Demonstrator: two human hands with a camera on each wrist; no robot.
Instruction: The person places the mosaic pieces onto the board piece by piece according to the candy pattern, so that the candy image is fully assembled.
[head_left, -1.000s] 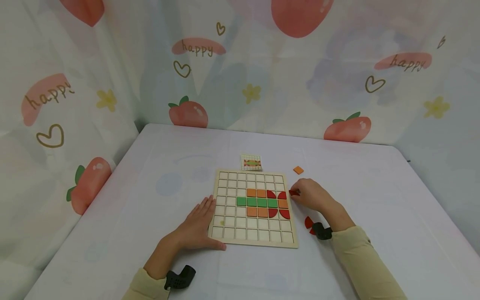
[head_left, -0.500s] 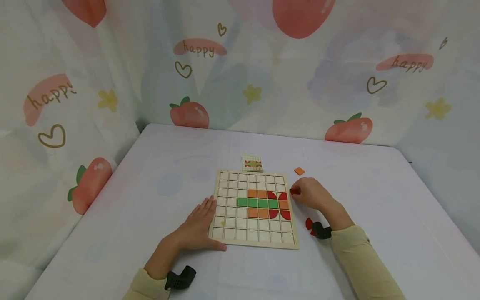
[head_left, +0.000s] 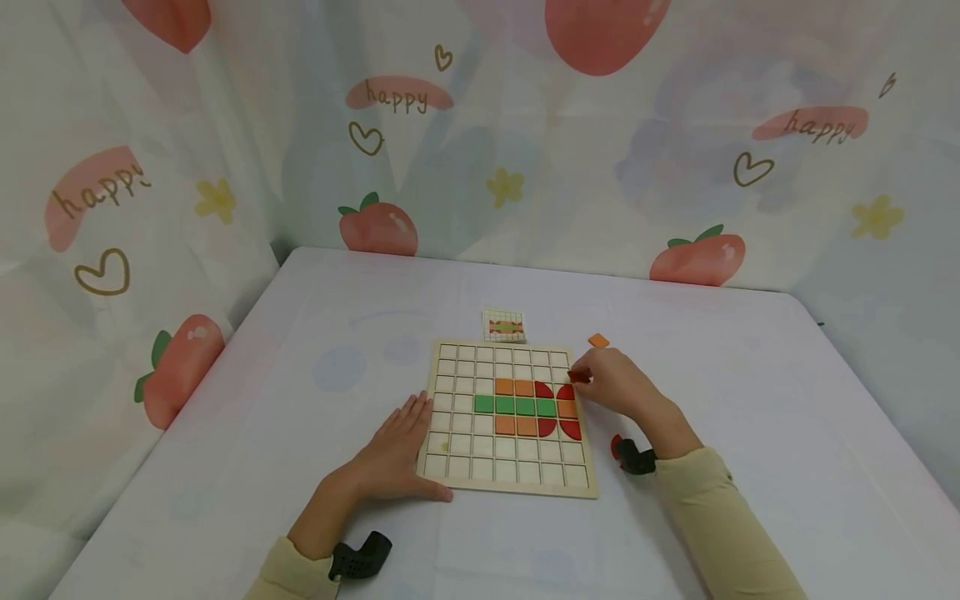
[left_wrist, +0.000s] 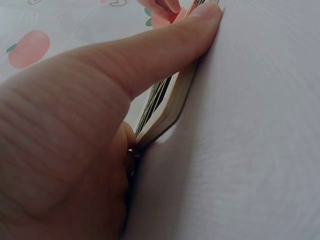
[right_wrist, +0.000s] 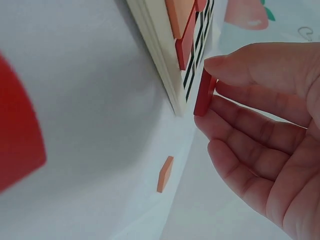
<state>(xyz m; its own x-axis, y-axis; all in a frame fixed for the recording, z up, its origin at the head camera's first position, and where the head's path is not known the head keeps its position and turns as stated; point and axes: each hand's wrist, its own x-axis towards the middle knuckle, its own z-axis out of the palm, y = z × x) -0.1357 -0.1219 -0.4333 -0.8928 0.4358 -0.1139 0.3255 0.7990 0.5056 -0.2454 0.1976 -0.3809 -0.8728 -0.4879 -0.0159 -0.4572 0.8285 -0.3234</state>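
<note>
A square wooden grid board (head_left: 506, 475) lies on the table, with green and orange squares and red quarter-round tiles in its right half. My left hand (head_left: 390, 450) rests against its left edge with straight fingers, the thumb along the front edge. In the left wrist view the thumb (left_wrist: 165, 52) touches the board's side (left_wrist: 172, 107). Between thumb and fingers my right hand (head_left: 615, 382) pinches a red tile (right_wrist: 204, 94), held just above the board's right rim. Its exact shape is partly covered by the fingers. Below it, a placed red tile (head_left: 566, 392) sits in the right column.
A small pattern card (head_left: 505, 326) lies behind the board. One loose orange tile (head_left: 598, 340) is at the back right. Red tiles (head_left: 617, 447) lie right of the board, partly behind the black wrist camera (head_left: 636, 457). A printed curtain (head_left: 480, 167) hangs behind the table.
My right hand, with the red tile, has moved slightly left and up from beside the board to over its right rim. The left hand has stayed in place.
</note>
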